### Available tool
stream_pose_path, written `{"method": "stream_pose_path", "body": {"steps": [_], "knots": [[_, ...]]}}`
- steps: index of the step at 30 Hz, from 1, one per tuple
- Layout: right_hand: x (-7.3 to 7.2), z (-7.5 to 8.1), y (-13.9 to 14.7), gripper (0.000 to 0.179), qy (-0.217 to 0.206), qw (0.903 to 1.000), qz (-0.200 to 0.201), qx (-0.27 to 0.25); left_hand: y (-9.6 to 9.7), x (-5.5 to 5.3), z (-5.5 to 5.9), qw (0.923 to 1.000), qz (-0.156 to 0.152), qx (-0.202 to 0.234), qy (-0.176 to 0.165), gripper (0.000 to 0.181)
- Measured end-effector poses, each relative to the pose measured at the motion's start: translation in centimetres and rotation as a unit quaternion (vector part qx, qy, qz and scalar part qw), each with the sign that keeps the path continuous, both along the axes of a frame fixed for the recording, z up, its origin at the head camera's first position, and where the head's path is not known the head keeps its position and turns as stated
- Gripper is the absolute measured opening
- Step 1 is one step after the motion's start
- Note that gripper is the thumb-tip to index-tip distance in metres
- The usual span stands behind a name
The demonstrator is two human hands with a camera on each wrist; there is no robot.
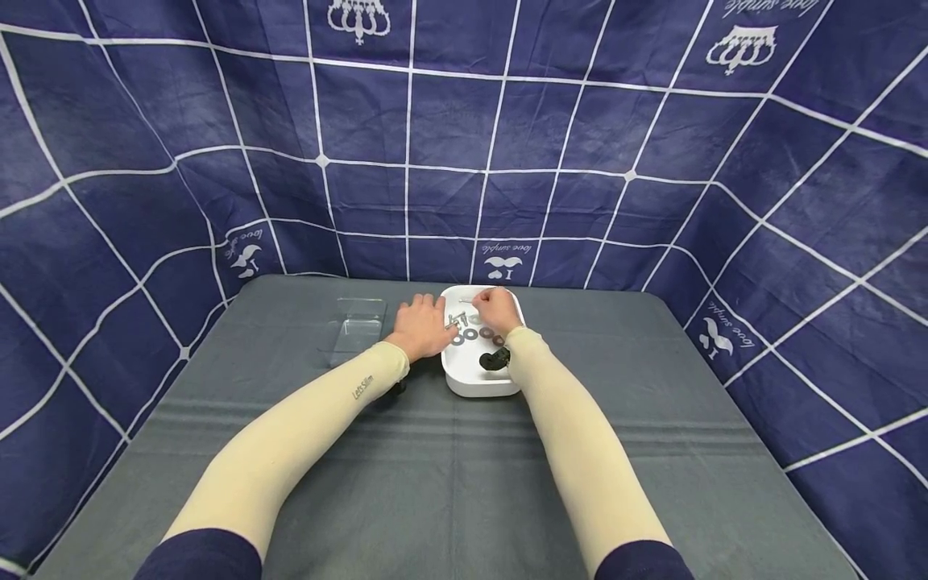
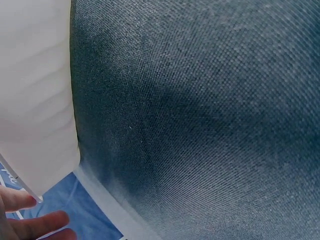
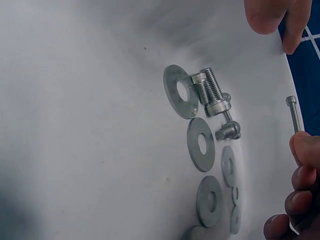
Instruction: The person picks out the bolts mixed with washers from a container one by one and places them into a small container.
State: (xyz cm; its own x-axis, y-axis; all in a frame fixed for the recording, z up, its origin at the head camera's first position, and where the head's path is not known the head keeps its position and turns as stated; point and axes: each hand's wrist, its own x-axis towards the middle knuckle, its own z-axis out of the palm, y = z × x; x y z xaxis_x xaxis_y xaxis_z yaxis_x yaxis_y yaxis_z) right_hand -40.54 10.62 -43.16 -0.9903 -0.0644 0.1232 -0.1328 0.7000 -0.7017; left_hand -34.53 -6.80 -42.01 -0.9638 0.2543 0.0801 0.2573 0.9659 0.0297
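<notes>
In the head view, my right hand (image 1: 496, 308) is over the far part of a white tray (image 1: 482, 387). Its thumb and finger pinch a thin socket-head screw (image 3: 294, 110), head end sticking out in the right wrist view. My left hand (image 1: 422, 326) rests at the tray's left rim, fingers fairly straight and spread, thumb reaching over the edge. In the tray, thicker socket-head screws (image 3: 214, 95) lie in a small pile. Flat washers (image 3: 201, 144) of several sizes lie beside them, one large washer (image 3: 176, 92) touching the pile.
Left of the tray, a clear plastic box (image 1: 358, 332) stands on the grey cloth-covered table (image 1: 464, 475). A blue curtain (image 1: 464, 121) with white lines surrounds the table's back and sides. A black wrist device (image 1: 495, 359) hangs over the tray.
</notes>
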Motion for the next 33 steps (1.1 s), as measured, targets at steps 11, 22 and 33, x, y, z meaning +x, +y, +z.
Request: {"method": "stream_pose_path", "body": {"steps": [11, 22, 33], "knots": [[0.2, 1.3, -0.3, 0.020, 0.043, 0.9989, 0.020, 0.006, -0.6, 0.2, 0.0, 0.9997, -0.008, -0.002, 0.025, 0.066], [0.5, 2.7, -1.1, 0.021, 0.055, 0.9973, 0.049, -0.010, -2.4, 0.5, 1.1, 0.9990, -0.010, 0.012, 0.043, 0.067], [0.9, 3.9, -1.7, 0.020, 0.057, 0.9959, 0.069, -0.013, -4.8, 0.6, 1.5, 0.9991, 0.009, 0.013, 0.040, 0.071]]}}
